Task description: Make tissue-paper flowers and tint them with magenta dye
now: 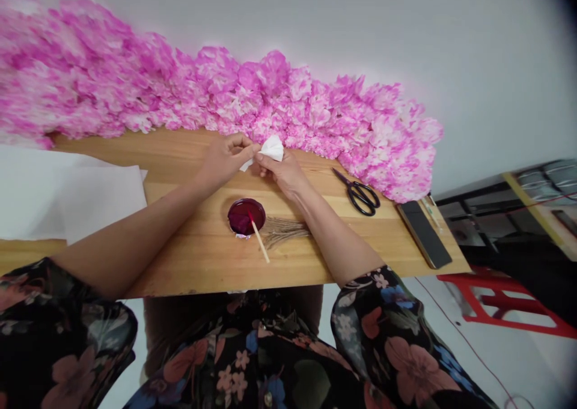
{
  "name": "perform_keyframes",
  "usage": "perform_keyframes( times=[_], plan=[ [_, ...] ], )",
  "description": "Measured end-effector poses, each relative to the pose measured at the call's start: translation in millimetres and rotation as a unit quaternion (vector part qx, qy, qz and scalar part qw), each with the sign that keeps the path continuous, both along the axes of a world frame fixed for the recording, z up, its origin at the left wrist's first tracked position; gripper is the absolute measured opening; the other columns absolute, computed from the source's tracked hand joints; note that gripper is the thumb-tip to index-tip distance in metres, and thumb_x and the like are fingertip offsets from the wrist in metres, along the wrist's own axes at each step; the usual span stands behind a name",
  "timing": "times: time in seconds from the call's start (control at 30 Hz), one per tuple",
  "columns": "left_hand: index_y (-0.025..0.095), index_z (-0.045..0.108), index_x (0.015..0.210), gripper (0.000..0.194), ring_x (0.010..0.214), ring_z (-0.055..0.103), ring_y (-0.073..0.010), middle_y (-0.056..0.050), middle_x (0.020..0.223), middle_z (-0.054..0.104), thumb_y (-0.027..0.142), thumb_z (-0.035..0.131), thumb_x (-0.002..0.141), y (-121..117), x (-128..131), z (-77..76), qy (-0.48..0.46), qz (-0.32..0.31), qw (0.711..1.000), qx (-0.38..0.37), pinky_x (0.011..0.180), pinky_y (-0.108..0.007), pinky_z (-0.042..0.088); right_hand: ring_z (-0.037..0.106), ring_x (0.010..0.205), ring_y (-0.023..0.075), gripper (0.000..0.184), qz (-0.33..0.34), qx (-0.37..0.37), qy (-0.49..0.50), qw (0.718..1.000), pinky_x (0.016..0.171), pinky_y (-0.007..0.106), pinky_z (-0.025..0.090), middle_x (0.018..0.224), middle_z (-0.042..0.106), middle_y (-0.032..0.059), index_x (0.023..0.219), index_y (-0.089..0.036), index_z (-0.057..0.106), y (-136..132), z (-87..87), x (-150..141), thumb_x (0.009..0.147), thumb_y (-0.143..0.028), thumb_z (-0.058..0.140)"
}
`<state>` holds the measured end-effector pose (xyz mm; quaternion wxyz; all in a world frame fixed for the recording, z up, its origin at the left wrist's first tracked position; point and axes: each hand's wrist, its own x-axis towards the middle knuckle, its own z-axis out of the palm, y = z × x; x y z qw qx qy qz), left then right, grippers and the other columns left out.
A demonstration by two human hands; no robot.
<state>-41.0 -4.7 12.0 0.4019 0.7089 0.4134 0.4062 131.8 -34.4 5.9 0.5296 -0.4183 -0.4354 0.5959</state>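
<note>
A small piece of white paper (273,148), gathered into a fan-like puff, sits at the middle of the table. Thumb and fingers of my right hand (285,172) are closed round its lower part. From the left side my left hand (231,155) pinches at the gathered end, its fingertips close against the right thumb. A white corner shows below the left fingers. Nearer me stands a round dish (246,217) of dark red liquid, with a pale wooden stick (260,238) leaning in it, red at the tip. Thin brown stems (283,232) lie beside the dish, partly behind my right forearm.
Pink-and-white paper flowers (270,90) are heaped along the table's back edge by the wall. White sheets (103,196) lie at left. Black scissors (359,194) and a dark phone (424,235) are at right. A red stool (509,304) stands beyond the wooden table (189,265).
</note>
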Motion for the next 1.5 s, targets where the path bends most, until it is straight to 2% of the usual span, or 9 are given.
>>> perform_keyframes(
  times=[0.23, 0.33, 0.47, 0.57, 0.63, 0.8, 1.0, 1.27, 1.5],
  plan=[
    [0.025, 0.062, 0.084, 0.032, 0.078, 0.062, -0.0196, -0.001, 0.079, 0.066, 0.055, 0.071, 0.092, 2, 2, -2.9, -0.032, 0.003, 0.999, -0.015, 0.073, -0.033, 0.050, 0.054, 0.076, 0.0133, 0.041, -0.031, 0.017, -0.117, 0.992, 0.070, 0.027, 0.048, 0.081, 0.065, -0.0044, 0.085, -0.024, 0.067, 3, 3.4, 9, 0.073, -0.040, 0.103],
    [0.024, 0.063, 0.084, 0.027, 0.076, 0.063, -0.0188, -0.001, 0.079, 0.068, 0.048, 0.072, 0.092, 3, 2, -3.2, -0.049, -0.004, 0.998, -0.037, 0.073, -0.032, 0.051, 0.056, 0.082, 0.0162, 0.035, -0.039, 0.064, -0.192, 0.979, 0.075, 0.029, 0.048, 0.085, 0.065, -0.0032, 0.087, -0.025, 0.064, 7, 3.9, 18, 0.082, -0.037, 0.096],
    [0.024, 0.066, 0.080, 0.018, 0.083, 0.069, -0.0197, -0.002, 0.083, 0.074, 0.036, 0.071, 0.093, 5, 1, -2.2, -0.042, -0.004, 0.999, -0.030, 0.083, -0.034, 0.056, 0.058, 0.087, 0.0203, 0.029, -0.014, 0.169, -0.353, 0.920, 0.082, 0.033, 0.048, 0.086, 0.066, -0.0011, 0.090, -0.026, 0.064, 10, 8.7, 31, 0.091, -0.041, 0.089],
    [0.022, 0.071, 0.079, 0.015, 0.093, 0.072, -0.0212, -0.003, 0.089, 0.078, 0.031, 0.072, 0.091, 9, -1, -4.6, -0.014, -0.008, 1.000, 0.027, 0.093, -0.036, 0.055, 0.058, 0.088, 0.0210, 0.020, 0.010, 0.231, -0.457, 0.859, 0.086, 0.034, 0.045, 0.089, 0.068, 0.0005, 0.093, -0.025, 0.066, 9, 13.6, 37, 0.101, -0.039, 0.078],
    [0.021, 0.075, 0.081, 0.011, 0.093, 0.071, -0.0214, -0.004, 0.091, 0.079, 0.030, 0.075, 0.088, 14, -2, -9.1, 0.011, 0.001, 0.998, 0.059, 0.091, -0.036, 0.054, 0.059, 0.091, 0.0221, 0.014, 0.026, 0.259, -0.501, 0.825, 0.089, 0.035, 0.044, 0.093, 0.071, 0.0026, 0.095, -0.025, 0.069, 7, 15.1, 39, 0.106, -0.033, 0.071],
    [0.020, 0.081, 0.091, 0.015, 0.085, 0.073, -0.0219, -0.005, 0.089, 0.081, 0.032, 0.076, 0.086, 20, -4, -21.0, 0.028, -0.022, 0.999, -0.029, 0.083, -0.033, 0.055, 0.063, 0.096, 0.0245, 0.014, 0.068, 0.282, -0.553, 0.781, 0.090, 0.036, 0.042, 0.101, 0.074, 0.0059, 0.102, -0.025, 0.077, 5, 12.7, 37, 0.106, -0.021, 0.065],
    [0.021, 0.080, 0.085, 0.010, 0.080, 0.076, -0.0215, -0.004, 0.084, 0.082, 0.031, 0.077, 0.084, 17, -6, -14.7, 0.033, -0.055, 0.996, -0.067, 0.075, -0.028, 0.056, 0.062, 0.097, 0.0234, 0.021, 0.089, 0.268, -0.554, 0.783, 0.088, 0.035, 0.041, 0.106, 0.076, 0.0069, 0.100, -0.024, 0.083, 6, 8.1, 37, 0.107, -0.020, 0.064],
    [0.021, 0.078, 0.083, 0.005, 0.078, 0.078, -0.0212, -0.004, 0.080, 0.082, 0.025, 0.077, 0.085, 14, -4, -7.9, 0.057, -0.048, 0.993, -0.097, 0.074, -0.030, 0.057, 0.064, 0.099, 0.0240, 0.024, 0.094, 0.262, -0.541, 0.794, 0.090, 0.036, 0.043, 0.102, 0.077, 0.0060, 0.093, -0.024, 0.082, 9, 5.5, 38, 0.105, -0.016, 0.062],
    [0.022, 0.075, 0.080, 0.006, 0.074, 0.076, -0.0188, -0.003, 0.080, 0.081, 0.024, 0.073, 0.086, 15, -4, -10.8, 0.039, -0.057, 0.992, -0.109, 0.076, -0.031, 0.059, 0.064, 0.088, 0.0208, 0.016, 0.078, 0.219, -0.476, 0.848, 0.089, 0.035, 0.043, 0.094, 0.079, 0.0020, 0.093, -0.022, 0.078, 9, 2.8, 35, 0.097, -0.012, 0.066]
  ],
)
